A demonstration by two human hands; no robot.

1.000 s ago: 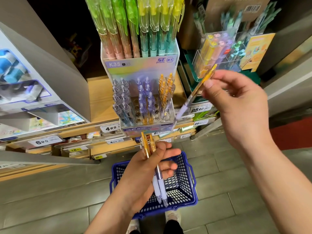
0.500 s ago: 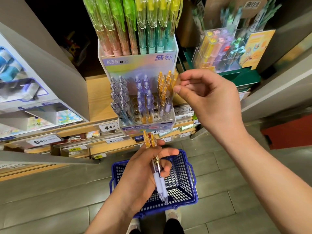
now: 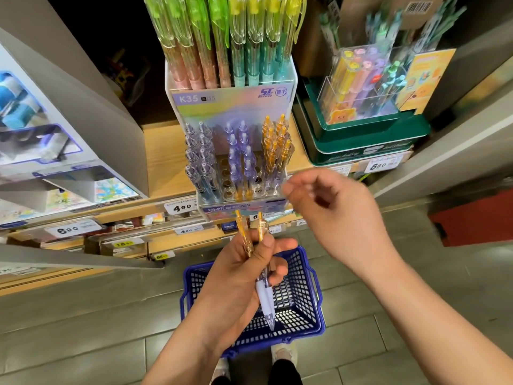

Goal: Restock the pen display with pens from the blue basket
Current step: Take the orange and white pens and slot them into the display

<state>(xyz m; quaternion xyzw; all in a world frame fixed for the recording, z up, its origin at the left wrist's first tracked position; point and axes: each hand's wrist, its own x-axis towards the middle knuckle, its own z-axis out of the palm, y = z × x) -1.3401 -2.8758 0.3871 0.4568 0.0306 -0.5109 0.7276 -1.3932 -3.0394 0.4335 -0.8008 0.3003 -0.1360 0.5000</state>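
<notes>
Gripping 2 orange pens, L hand

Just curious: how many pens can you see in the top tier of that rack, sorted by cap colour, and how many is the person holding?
Green-capped pens: 4
Yellow-capped pens: 4
Orange pens held in the left hand: 2
Total: 10
</notes>
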